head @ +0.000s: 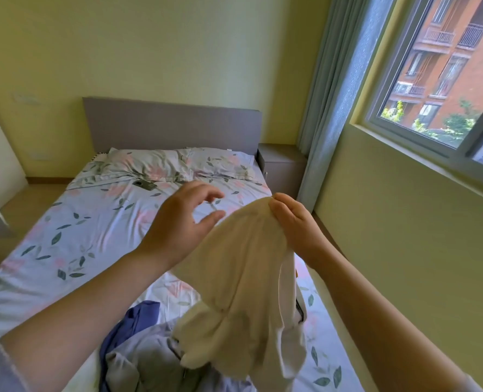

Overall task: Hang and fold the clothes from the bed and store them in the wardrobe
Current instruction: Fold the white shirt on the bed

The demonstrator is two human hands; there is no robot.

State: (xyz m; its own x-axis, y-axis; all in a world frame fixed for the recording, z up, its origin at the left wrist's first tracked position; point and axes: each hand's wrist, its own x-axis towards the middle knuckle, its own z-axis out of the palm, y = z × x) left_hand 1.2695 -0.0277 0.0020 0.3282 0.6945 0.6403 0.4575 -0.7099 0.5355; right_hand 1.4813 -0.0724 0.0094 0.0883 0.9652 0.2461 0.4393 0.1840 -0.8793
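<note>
cream garment (243, 278): one, pinched by right hand (291, 224); two pillows (147, 164) behind.

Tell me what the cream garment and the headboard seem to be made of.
Cream garment: probably thin, soft fabric, matte; it hangs limp in folds. Headboard: grey, matte flat panel, perhaps laminated board or cloth-covered; the picture cannot settle which.

clothes pile (138, 360) partly beyond bottom edge

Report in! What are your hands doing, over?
Right hand pinching cream shirt, held up. Left hand open beside it. More clothes heaped on bed. Nothing blocking.
</note>
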